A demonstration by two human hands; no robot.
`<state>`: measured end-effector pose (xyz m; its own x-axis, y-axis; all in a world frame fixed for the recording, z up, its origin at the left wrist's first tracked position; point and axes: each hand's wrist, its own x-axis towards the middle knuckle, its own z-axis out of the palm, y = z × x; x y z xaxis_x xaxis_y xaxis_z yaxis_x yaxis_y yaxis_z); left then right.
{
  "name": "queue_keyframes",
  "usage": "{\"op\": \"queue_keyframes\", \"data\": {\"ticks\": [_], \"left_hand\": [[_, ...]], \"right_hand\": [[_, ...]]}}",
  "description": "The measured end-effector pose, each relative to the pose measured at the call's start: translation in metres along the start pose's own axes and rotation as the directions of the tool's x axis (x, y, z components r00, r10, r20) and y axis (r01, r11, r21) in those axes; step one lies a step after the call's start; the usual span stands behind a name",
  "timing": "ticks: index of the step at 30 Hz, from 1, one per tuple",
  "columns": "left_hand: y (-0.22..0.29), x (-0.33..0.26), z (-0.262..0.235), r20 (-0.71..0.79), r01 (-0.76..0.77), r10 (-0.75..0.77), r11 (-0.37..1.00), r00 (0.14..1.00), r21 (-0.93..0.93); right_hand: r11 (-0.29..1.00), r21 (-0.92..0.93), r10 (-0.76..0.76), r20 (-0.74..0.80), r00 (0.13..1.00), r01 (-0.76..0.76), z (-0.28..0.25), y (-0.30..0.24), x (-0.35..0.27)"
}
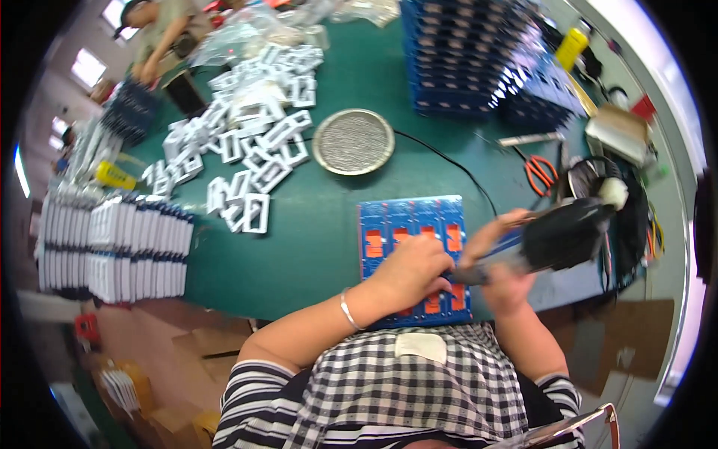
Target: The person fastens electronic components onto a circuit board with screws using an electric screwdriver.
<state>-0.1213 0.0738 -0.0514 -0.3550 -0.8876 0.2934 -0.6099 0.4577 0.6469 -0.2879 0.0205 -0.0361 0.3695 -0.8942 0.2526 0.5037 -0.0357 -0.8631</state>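
Observation:
In front of me at the table's near edge lies a blue circuit board panel [372, 270] with orange rectangular pieces in its rows. My left hand [413, 271] rests over it, fingers curled together close to a tool's tip; whatever they pinch is hidden. My right hand [502, 269] grips a black and grey power screwdriver [557, 238], smeared by motion. Its narrow end points left, over the panel's right side, next to my left fingertips. Beyond the panel stands a round metal dish [353, 142] full of small silvery pieces, probably screws.
White plastic frames [258, 212] lie heaped left of the dish; stacked white-and-blue units [138, 247] stand at the table's left edge. Tall blue stacks [456, 67] rise at the back right. Orange-handled pliers [539, 176] and a small carton [619, 135] sit right. Another person [164, 37] works far left.

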Motion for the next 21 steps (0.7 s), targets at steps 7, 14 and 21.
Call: {"op": "queue_keyframes", "data": {"ticks": [7,14,21], "left_hand": [[-0.001,-0.011,-0.018,-0.011,0.080,-0.080,0.994,0.997,0.079],[-0.081,0.022,-0.112,-0.381,0.309,-0.131,0.836,0.915,0.454],[-0.131,0.028,-0.125,-0.331,0.501,-0.376,0.618,0.865,0.606]], "right_hand": [[0.941,0.327,-0.047,-0.116,0.992,0.083,-0.013,-0.023,0.020],[0.960,0.127,-0.231,-0.144,0.962,0.250,-0.010,-0.052,0.021],[0.976,0.072,-0.195,-0.104,0.975,0.203,-0.002,-0.045,0.018]]}}
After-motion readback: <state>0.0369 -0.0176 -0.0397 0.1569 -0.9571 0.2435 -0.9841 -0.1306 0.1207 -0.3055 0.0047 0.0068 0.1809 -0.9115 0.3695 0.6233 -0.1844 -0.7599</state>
